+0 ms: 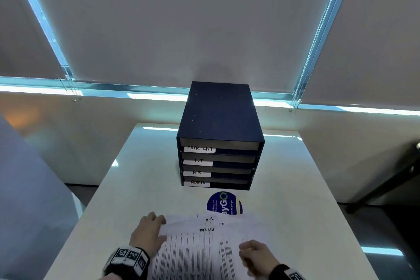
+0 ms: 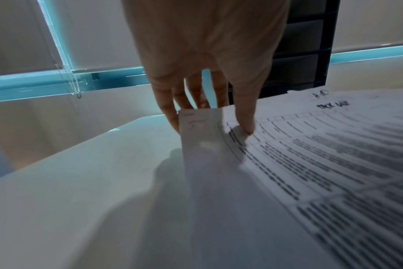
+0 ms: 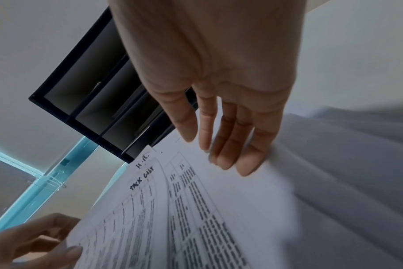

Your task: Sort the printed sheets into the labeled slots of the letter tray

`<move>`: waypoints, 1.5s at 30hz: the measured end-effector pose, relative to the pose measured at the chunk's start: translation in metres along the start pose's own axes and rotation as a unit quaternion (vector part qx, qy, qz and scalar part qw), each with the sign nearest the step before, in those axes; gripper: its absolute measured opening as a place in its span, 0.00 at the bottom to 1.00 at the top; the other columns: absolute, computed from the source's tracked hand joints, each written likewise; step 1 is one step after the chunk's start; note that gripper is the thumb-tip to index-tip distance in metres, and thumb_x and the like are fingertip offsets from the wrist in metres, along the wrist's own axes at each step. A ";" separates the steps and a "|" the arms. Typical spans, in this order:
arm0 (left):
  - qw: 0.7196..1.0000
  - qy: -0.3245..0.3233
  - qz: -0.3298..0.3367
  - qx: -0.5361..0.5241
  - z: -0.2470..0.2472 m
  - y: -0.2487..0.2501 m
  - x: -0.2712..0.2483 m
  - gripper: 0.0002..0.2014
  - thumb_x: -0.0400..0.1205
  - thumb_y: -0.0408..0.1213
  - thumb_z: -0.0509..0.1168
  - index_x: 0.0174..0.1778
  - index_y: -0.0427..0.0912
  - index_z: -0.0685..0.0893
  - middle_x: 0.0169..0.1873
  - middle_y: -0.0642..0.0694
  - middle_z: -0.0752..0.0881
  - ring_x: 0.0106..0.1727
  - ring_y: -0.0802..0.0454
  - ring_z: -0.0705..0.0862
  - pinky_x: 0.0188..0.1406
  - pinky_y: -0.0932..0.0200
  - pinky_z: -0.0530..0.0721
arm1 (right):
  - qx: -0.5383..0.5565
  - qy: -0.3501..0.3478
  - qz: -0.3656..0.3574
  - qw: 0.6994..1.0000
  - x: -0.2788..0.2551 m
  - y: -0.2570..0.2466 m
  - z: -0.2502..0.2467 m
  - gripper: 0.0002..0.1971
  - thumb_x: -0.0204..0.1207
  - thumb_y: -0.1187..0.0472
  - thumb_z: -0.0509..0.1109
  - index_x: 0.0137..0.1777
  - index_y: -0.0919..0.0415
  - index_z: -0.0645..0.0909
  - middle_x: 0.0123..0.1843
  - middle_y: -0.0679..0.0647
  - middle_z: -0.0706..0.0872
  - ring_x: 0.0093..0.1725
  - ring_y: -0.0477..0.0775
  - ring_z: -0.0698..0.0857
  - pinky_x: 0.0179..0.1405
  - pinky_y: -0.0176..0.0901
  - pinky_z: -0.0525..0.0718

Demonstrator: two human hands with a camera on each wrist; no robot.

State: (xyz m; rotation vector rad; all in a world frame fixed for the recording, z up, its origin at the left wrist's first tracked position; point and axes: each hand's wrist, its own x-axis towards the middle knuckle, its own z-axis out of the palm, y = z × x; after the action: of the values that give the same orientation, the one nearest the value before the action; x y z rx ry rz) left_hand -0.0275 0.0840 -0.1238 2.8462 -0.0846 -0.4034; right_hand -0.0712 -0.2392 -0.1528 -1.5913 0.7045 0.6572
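The letter tray stands on the white tabletop, its four slots facing the person and labeled, top to bottom, TASK LIST, I.T, H.R. and ADMIN. All four slots look dark and unfilled from the head view, though their depths are hard to see, so the sorting appears to be at its start.

The printed sheets lie fanned in a loose pile on the near side of the tray, with a round blue sticker showing between pile and tray. The top sheet is handwritten "TASK LIST"; corners marked "H.R." and what may be "I.T" peek out behind it.

The left hand holds the pile's left edge: in the left wrist view the thumb presses on top of the printed face while the fingers curl under the lifted edge. The right hand hovers over the pile's right side with fingers straight and relaxed, holding nothing; whether its tips touch the paper I cannot tell through the blur.

The step in hand seems to be peeling off the top sheet. The next move calls for separating that single page from those beneath, then carrying it toward the tray and sliding it flat into the topmost slot.
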 end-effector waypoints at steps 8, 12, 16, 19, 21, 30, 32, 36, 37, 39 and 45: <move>0.994 0.075 0.073 -0.007 -0.006 0.004 -0.011 0.06 0.83 0.40 0.59 0.41 0.51 0.70 0.39 0.55 0.71 0.43 0.55 0.73 0.41 0.61 0.70 | -0.019 -0.012 -0.004 1.000 -0.013 -0.008 0.004 0.05 0.72 0.73 0.69 0.45 0.66 0.82 0.22 0.56 0.77 0.20 0.52 0.71 0.22 0.32 0.67; 0.990 0.094 0.101 0.033 -0.016 0.007 -0.009 0.08 0.76 0.40 0.71 0.35 0.48 0.79 0.28 0.56 0.82 0.29 0.53 0.83 0.19 0.63 0.62 | -0.009 -0.026 0.008 1.000 -0.020 -0.012 0.003 0.09 0.65 0.69 0.71 0.46 0.66 0.82 0.24 0.58 0.77 0.23 0.53 0.70 0.24 0.35 0.67; 0.982 0.121 0.096 -0.107 -0.034 0.026 -0.010 0.07 0.81 0.44 0.64 0.40 0.51 0.86 0.49 0.68 0.80 0.49 0.58 0.84 0.46 0.60 0.80 | -0.005 -0.030 -0.019 0.999 -0.029 -0.016 0.002 0.23 0.65 0.70 0.76 0.59 0.65 0.75 0.33 0.63 0.79 0.22 0.53 0.71 0.24 0.38 0.67; 0.937 0.063 0.047 -0.341 -0.067 0.048 -0.014 0.09 0.73 0.47 0.71 0.34 0.46 0.82 0.38 0.53 0.88 0.45 0.53 0.85 0.49 0.57 0.80 | 0.025 -0.048 -0.068 0.996 -0.031 -0.020 -0.002 0.26 0.67 0.74 0.77 0.63 0.63 0.72 0.48 0.62 0.77 0.33 0.56 0.78 0.23 0.36 0.75; 0.895 0.048 0.045 -0.441 -0.087 0.057 -0.013 0.10 0.71 0.44 0.75 0.36 0.42 0.83 0.39 0.48 0.88 0.45 0.51 0.84 0.54 0.54 0.77 | 0.034 -0.074 -0.100 0.992 -0.037 -0.028 -0.001 0.26 0.69 0.71 0.78 0.65 0.63 0.74 0.59 0.60 0.79 0.50 0.57 0.85 0.36 0.35 0.84; 0.760 -0.011 0.021 -0.649 -0.124 0.073 0.004 0.14 0.87 0.28 0.52 0.64 0.43 0.78 0.47 0.30 0.86 0.39 0.44 0.86 0.33 0.57 0.87 | 0.046 -0.158 -0.150 0.975 -0.058 -0.041 -0.009 0.15 0.79 0.75 0.64 0.65 0.68 0.79 0.51 0.56 0.92 0.44 0.52 0.91 0.45 0.41 0.86; 0.760 -0.010 0.023 -0.649 -0.124 0.074 0.007 0.15 0.88 0.29 0.51 0.66 0.42 0.77 0.50 0.30 0.86 0.43 0.42 0.86 0.35 0.57 0.87 | 0.038 -0.158 -0.158 0.974 -0.062 -0.043 -0.010 0.18 0.78 0.74 0.65 0.67 0.66 0.79 0.59 0.61 0.89 0.63 0.70 0.84 0.69 0.62 0.79; 0.760 -0.009 0.012 -0.650 -0.118 0.071 0.010 0.15 0.88 0.30 0.51 0.67 0.41 0.77 0.48 0.30 0.86 0.42 0.42 0.85 0.34 0.57 0.86 | 0.051 -0.168 -0.146 0.974 -0.066 -0.043 -0.013 0.17 0.79 0.77 0.62 0.65 0.66 0.79 0.60 0.62 0.89 0.63 0.64 0.86 0.72 0.62 0.76; 0.760 -0.009 0.011 -0.650 -0.115 0.070 0.010 0.15 0.88 0.30 0.51 0.67 0.41 0.77 0.47 0.30 0.86 0.41 0.43 0.86 0.33 0.57 0.85 | 0.063 -0.173 -0.142 0.973 -0.068 -0.043 -0.012 0.17 0.79 0.77 0.62 0.65 0.66 0.79 0.60 0.62 0.89 0.62 0.63 0.87 0.70 0.61 0.78; 0.762 -0.008 0.011 -0.648 -0.111 0.069 0.012 0.15 0.88 0.31 0.51 0.67 0.40 0.77 0.46 0.31 0.87 0.39 0.44 0.86 0.32 0.58 0.85 | 0.080 -0.174 -0.140 0.972 -0.069 -0.041 -0.012 0.16 0.80 0.77 0.60 0.64 0.65 0.79 0.59 0.64 0.89 0.60 0.65 0.87 0.67 0.60 0.81; 0.755 0.028 -0.022 -0.654 -0.103 0.068 0.016 0.13 0.86 0.34 0.58 0.67 0.43 0.75 0.38 0.35 0.89 0.33 0.46 0.87 0.31 0.58 0.85 | 0.126 -0.103 -0.143 0.976 -0.066 -0.030 -0.005 0.20 0.78 0.74 0.64 0.69 0.65 0.75 0.61 0.66 0.88 0.60 0.67 0.87 0.64 0.62 0.82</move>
State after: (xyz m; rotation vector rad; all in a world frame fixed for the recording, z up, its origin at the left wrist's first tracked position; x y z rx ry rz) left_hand 0.0151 0.0426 -0.0140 1.4455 0.2072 -0.2189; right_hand -0.0916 -0.2360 -0.0836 -1.3340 0.3768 0.4897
